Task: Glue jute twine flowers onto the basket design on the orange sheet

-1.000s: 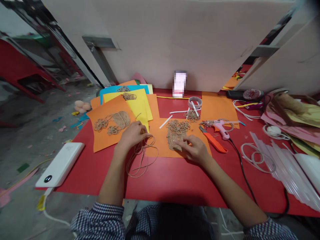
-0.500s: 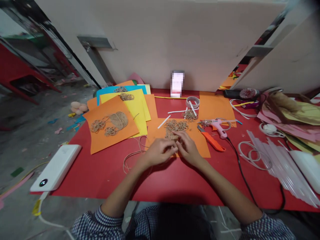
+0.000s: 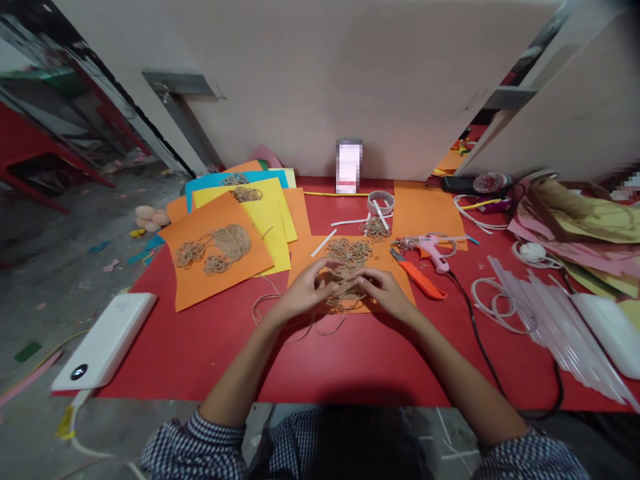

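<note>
Near the front of the red counter (image 3: 350,360), the person's left hand (image 3: 305,293) and right hand (image 3: 383,293) curve over a jute twine piece (image 3: 349,252), which lies on an orange card sheet (image 3: 305,263). Its looped rosettes show above the hands, while the fingers cover its lower part. The fingertips of both hands come close together on the jute, but from here I can't tell whether either hand is pinching it. A loose jute strand (image 3: 280,312) trails from beneath the left hand, over the sheet's front edge and onto the counter in loose curves. Just right of the right hand lies an orange-handled cutter (image 3: 417,280), with a pink hot glue gun (image 3: 430,248) beyond it. Toward the back edge sit a small jute rosette cluster (image 3: 375,229), a tape roll (image 3: 380,203) and thin white strips (image 3: 324,243). To the left, a second orange sheet (image 3: 215,250) carrying a glued jute figure overlaps a yellow sheet (image 3: 273,227). Clear glue sticks (image 3: 550,313) and a black cord (image 3: 480,340) lie along the right side, and a white power bank (image 3: 103,340) sits at the left edge.
</note>
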A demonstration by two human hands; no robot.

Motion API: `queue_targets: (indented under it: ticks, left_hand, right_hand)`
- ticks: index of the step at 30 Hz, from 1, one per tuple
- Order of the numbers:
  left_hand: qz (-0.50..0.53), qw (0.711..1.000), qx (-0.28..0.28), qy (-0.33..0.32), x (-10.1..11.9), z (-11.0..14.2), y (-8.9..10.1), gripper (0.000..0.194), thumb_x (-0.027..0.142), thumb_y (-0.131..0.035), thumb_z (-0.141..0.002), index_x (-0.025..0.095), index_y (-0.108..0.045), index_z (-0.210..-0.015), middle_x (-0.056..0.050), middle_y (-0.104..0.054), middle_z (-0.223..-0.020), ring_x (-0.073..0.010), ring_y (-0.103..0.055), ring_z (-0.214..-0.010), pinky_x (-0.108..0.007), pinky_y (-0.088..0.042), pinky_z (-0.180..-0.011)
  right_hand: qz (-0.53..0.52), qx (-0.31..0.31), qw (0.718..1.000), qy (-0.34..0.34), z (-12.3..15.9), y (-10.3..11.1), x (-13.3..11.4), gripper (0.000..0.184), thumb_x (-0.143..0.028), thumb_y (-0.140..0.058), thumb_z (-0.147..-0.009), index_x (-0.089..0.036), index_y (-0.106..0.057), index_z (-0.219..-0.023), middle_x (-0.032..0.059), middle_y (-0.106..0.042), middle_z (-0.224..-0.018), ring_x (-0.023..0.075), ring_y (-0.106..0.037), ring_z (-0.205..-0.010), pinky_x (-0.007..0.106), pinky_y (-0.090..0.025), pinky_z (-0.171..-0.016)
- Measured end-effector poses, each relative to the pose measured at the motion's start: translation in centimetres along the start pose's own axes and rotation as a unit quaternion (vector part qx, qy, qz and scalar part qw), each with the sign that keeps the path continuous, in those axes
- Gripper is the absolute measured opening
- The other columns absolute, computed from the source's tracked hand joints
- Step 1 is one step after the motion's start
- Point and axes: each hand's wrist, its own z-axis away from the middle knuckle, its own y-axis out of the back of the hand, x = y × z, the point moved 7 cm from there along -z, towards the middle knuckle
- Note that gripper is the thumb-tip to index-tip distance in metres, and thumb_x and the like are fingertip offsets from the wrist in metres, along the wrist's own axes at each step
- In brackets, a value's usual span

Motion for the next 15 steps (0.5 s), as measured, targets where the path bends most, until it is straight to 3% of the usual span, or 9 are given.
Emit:
queue_targets:
  ticks: [2, 4, 7, 11, 15]
  left_hand:
    - [-0.03, 0.999, -0.019, 0.014, -0.3, 0.1, 0.9, 0.039, 0.044, -0.064, -0.085, 0.018, -0.066, -0.113, -0.008, -0.069, -0.098, -0.0158, -0.061, -0.074, -0.025, -0.047, -0.065]
    - [-0.056, 0.997, -0.031, 0.036, -0.4, 0.3, 2.0, 0.037, 0.05, -0.059, -0.087, 0.015, -0.07, -0.093, -0.007, -0.07, -0.087, -0.0187, -0.062, -0.075, -0.026, -0.048, -0.065]
    - [-0.093, 0.994, 0.009, 0.048, -0.1, 0.7, 4.3, 0.039, 0.052, -0.058, -0.088, 0.015, -0.068, -0.079, -0.004, -0.066, -0.073, -0.0178, -0.06, -0.068, -0.025, -0.044, -0.06]
    - [-0.127, 0.984, 0.127, 0.015, 0.2, 1.1, 7.6, 0.033, 0.045, -0.062, -0.086, 0.015, -0.066, -0.074, 0.0, -0.059, -0.067, -0.0129, -0.052, -0.063, -0.022, -0.037, -0.058]
    - [0.004, 0.946, 0.32, -0.048, 0.1, 2.3, 11.5, 0.027, 0.041, -0.066, -0.084, 0.016, -0.064, -0.074, 0.004, -0.044, -0.058, -0.0083, -0.038, -0.053, -0.02, -0.026, -0.05]
  right_hand:
    - [-0.033, 0.023, 0.999, -0.013, -0.1, 0.7, 0.6, 0.028, -0.044, -0.059, -0.089, -0.02, -0.071, -0.096, 0.0026, -0.065, -0.083, 0.0158, -0.057, -0.073, 0.027, -0.045, -0.068]
    - [-0.052, 0.028, 0.998, -0.022, -0.2, 1.1, 1.1, 0.028, -0.045, -0.062, -0.086, -0.02, -0.071, -0.096, 0.0013, -0.062, -0.078, 0.0145, -0.055, -0.068, 0.026, -0.043, -0.063]
    - [-0.06, 0.017, 0.997, -0.034, -0.3, 1.4, 1.4, 0.029, -0.044, -0.062, -0.085, -0.019, -0.07, -0.097, 0.0007, -0.06, -0.074, 0.0136, -0.052, -0.063, 0.026, -0.041, -0.059]
    - [-0.007, 0.036, 0.999, -0.023, -0.4, 2.1, 1.2, 0.027, -0.042, -0.06, -0.085, -0.019, -0.07, -0.096, 0.0008, -0.059, -0.074, 0.0135, -0.051, -0.065, 0.026, -0.04, -0.06]
    - [0.036, 0.048, 0.998, -0.029, -0.5, 2.7, 1.3, 0.031, -0.044, -0.059, -0.086, -0.018, -0.071, -0.097, 0.0001, -0.057, -0.071, 0.0137, -0.049, -0.064, 0.027, -0.038, -0.06]
